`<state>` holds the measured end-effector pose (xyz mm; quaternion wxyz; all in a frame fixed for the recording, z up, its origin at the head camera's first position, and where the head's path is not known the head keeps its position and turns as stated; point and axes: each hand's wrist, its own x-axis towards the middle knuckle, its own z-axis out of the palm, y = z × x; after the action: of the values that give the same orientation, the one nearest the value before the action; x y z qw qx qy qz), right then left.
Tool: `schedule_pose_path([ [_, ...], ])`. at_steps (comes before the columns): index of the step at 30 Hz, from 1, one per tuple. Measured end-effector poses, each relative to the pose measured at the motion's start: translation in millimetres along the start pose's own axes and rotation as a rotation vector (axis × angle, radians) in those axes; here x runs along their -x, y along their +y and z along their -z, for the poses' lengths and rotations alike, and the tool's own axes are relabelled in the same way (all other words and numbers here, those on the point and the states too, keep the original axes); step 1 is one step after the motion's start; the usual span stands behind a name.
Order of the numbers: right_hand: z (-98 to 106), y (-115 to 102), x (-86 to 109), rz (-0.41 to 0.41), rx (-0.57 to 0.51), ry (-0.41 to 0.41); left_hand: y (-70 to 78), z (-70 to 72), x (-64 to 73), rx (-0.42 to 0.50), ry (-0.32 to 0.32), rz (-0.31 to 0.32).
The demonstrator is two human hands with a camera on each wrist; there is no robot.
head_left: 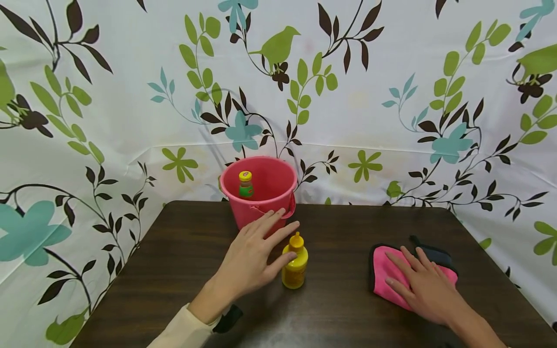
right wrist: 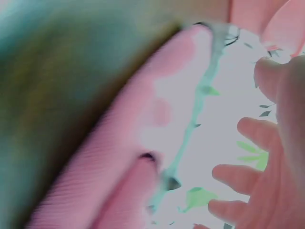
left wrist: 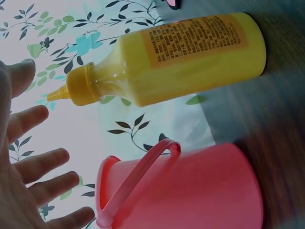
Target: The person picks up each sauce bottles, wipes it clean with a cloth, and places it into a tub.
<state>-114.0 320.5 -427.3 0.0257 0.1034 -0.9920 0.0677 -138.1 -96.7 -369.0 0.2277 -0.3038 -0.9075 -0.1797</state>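
Note:
A yellow squeeze bottle point(head_left: 294, 275) with a pointed nozzle stands upright on the table. My left hand point(head_left: 250, 261) hovers beside its top, fingers spread and holding nothing. In the left wrist view the thumb and fingers stay apart from the bottle point(left wrist: 190, 52), whose printed label faces the camera. Over at the right, my right hand point(head_left: 424, 290) is above a pink padded cloth piece point(head_left: 387, 275) with dark edging, like a pot holder. Its fingers are extended and overlap the cloth. The right wrist view shows the fingers spread beside the pink cloth point(right wrist: 95, 152), which is blurred.
Behind the left hand stands a pink bucket point(head_left: 237, 208) with a handle. Inside it is a small bottle point(head_left: 245, 186) with a yellow cap and green label. A dark piece point(head_left: 436, 256) lies on the pink cloth's far side. The brown table point(head_left: 339, 309) meets a patterned curtain.

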Motion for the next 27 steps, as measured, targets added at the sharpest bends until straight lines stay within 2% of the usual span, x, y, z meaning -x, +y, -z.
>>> schedule_pose_path([
  [7, 30, -29, -11.3, 0.074, 0.017, 0.080, -0.6, 6.3, 0.7, -0.054, -0.016, 0.043],
  [13, 49, -46, -15.7, 0.147, -0.016, 0.142, -0.4, 10.8, -1.0, -0.073, -0.027, 0.094],
  [21, 63, -63, -22.3, 0.200, -0.040, 0.161, -3.1, 15.3, -3.0, -0.076, -0.082, 0.163],
  [27, 68, -72, -25.0, 0.227, -0.073, 0.180, -8.2, 20.2, -6.4, -0.098, -0.079, 0.188],
])
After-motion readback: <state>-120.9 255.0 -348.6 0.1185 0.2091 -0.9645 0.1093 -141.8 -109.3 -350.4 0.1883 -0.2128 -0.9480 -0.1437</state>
